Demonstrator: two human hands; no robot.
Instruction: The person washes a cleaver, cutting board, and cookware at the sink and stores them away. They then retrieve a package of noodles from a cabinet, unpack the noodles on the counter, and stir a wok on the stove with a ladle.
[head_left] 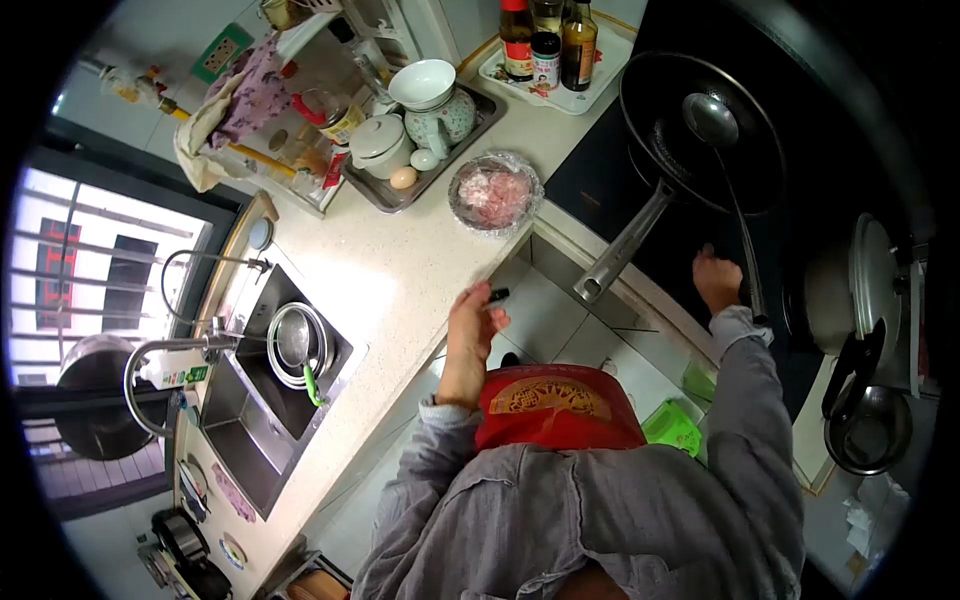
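in the head camera's view, a dark round border cuts off the corners, and the inside of the black round frying pan [672,150] is too dark to make out fully. a small black object [499,295] beside the fingers of the left hand [472,325] is partly hidden and cannot be identified.

the pan sits on the black glass hob [580,185], its metal handle jutting over the front edge; the bowl of a long-handled metal ladle [712,120] lies inside it. on the pale stone counter [400,290], at the edge near the hob, a round bowl with clear film at its rim [465,218] holds pink minced meat [505,195].

the left hand reaches forward beside the counter's front edge, fingers loosely bent; whether it grasps the black object, i cannot tell. the right hand [717,282] is over the hob near its front edge, fingers curled, just beside the ladle's handle; whether it grips anything is unclear.
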